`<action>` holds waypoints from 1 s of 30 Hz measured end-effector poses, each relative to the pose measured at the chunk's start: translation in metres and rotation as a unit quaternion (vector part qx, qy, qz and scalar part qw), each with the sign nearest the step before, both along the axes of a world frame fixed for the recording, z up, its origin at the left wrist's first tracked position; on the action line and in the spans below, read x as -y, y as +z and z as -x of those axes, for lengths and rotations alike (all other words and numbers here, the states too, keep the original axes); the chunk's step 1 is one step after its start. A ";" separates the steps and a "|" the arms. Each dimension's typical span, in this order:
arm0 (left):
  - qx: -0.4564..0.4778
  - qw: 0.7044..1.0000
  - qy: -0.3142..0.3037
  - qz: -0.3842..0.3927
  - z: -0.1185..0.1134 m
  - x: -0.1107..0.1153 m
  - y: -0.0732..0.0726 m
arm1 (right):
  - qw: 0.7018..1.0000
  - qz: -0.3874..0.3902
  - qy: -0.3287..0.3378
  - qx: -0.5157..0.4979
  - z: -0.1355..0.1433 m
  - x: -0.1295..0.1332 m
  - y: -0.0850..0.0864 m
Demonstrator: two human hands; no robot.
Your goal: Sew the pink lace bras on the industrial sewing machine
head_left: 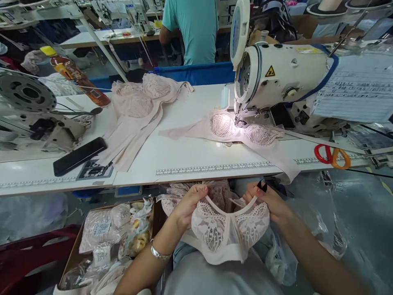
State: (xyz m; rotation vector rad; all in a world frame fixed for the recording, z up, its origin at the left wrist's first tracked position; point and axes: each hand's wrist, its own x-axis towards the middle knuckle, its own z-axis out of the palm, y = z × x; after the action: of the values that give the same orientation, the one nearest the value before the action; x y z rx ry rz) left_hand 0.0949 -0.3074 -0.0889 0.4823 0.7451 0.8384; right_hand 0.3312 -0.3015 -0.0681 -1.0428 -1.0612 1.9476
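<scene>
A pale pink lace bra point(230, 235) is stretched between my two hands over my lap, its cups facing me. My left hand point(192, 203) pinches its upper edge on the left. On the right, my right hand point(270, 200) grips the other upper edge, and a small black pointed thing point(262, 186) sticks up from its fingers; I cannot make out its kind. Behind the held bra, more pink lace pieces point(215, 190) lie against the table's front edge. A second bra point(222, 125) lies under the lit needle of the sewing machine point(276, 76).
More bras point(138, 102) are piled on the table point(184, 157) at left, near a black phone point(80, 156) and a drink bottle point(76, 78). Scissors point(331, 156) with red and orange handles lie right. A box point(72, 252) of packets stands lower left. Another person point(193, 32) sits ahead.
</scene>
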 end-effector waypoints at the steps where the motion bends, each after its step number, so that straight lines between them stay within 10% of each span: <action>1: 0.012 1.000 0.005 0.003 -0.002 0.001 0.001 | 1.000 0.001 -0.002 0.006 0.001 0.001 0.000; 22: 0.066 0.997 -0.011 -0.048 -0.007 0.005 0.004 | 0.998 -0.055 0.016 0.040 -0.007 0.004 0.002; 30: 0.058 0.993 -0.061 -0.077 -0.024 -0.004 0.014 | 0.911 -0.271 0.253 0.181 -0.012 -0.010 0.022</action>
State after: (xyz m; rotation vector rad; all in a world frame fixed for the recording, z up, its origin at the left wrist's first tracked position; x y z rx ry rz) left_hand 0.1190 -0.3031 -0.0746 0.6057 0.5407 0.8065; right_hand 0.3431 -0.2915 -0.0456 -0.8747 -2.1097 1.6745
